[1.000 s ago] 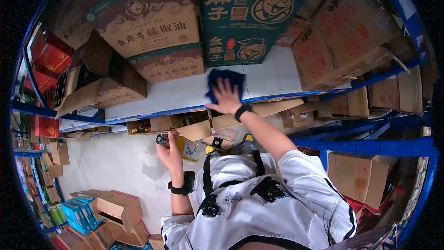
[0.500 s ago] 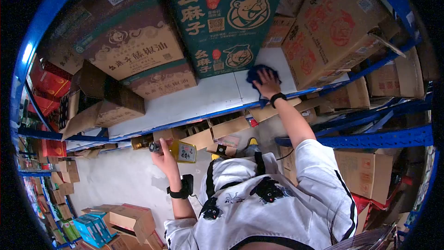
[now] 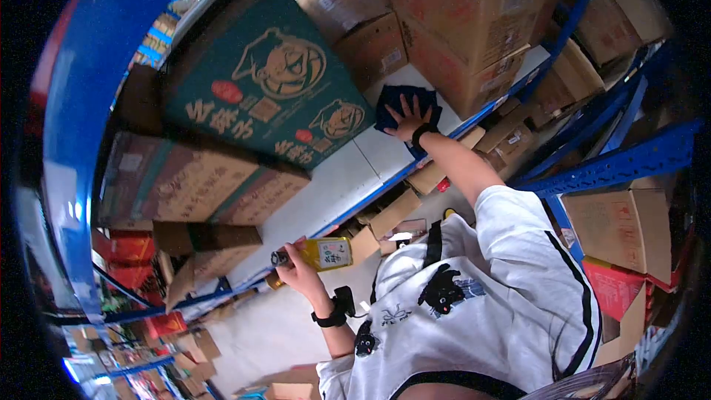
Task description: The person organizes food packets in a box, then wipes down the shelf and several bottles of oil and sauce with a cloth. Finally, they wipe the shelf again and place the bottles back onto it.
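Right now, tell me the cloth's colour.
The cloth is dark blue, seen in the head view.

Green cardboard [image 3: 259,115] bearing 2 printed mascots [image 3: 290,68], brown cartons [image 3: 466,26] nearby, red boxes [image 3: 129,252], blue perforated beam [image 3: 615,163]

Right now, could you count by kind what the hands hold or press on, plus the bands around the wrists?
Bottle: 1, in the left hand
Dark blue cloth: 1, under the right hand
Black wristbands: 2, one per arm
Total: 4
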Demonstrator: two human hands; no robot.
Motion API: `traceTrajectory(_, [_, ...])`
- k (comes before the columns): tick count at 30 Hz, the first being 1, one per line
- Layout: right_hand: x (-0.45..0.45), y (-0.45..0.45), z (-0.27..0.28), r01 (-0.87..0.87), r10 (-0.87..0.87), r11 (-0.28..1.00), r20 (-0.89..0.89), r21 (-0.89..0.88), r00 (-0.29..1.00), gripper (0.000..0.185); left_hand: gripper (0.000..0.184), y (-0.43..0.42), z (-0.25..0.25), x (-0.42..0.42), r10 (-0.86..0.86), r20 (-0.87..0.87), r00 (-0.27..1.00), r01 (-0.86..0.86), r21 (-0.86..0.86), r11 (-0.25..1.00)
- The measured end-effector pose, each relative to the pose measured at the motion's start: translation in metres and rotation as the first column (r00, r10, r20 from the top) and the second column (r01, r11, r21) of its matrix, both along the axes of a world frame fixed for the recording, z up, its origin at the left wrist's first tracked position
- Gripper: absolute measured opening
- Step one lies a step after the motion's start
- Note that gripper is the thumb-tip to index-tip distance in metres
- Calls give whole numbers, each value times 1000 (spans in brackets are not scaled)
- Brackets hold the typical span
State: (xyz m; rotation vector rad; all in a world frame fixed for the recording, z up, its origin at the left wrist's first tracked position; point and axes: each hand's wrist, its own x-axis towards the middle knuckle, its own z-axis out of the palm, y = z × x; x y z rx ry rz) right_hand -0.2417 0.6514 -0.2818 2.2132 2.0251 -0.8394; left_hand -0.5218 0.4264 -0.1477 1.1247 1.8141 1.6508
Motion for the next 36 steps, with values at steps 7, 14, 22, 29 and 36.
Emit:
traceTrajectory(7, [11,32,14,-122,118,992,94,33,988,79,16,34,28,30,-180,-31,983,181,26,983])
traceTrajectory(14, [38,62,3,-96,90,986,48,134,995,78,17,41,40,46,-295,-64,953,295,-13,955])
traceTrajectory(22, [23,9,-13,202,-198,955,-40,215,979,75,20,72,49,72,-444,-125,887,431,-115,895])
traceTrajectory(29, [27,-70,-32,149,-225,798,60,583,972,69,23,133,15,78,-475,-91,876,466,-103,879])
traceTrajectory(36, [29,-71,-20,151,-205,866,64,476,977,69,19,180,-22,84,-631,-155,760,637,-14,771])
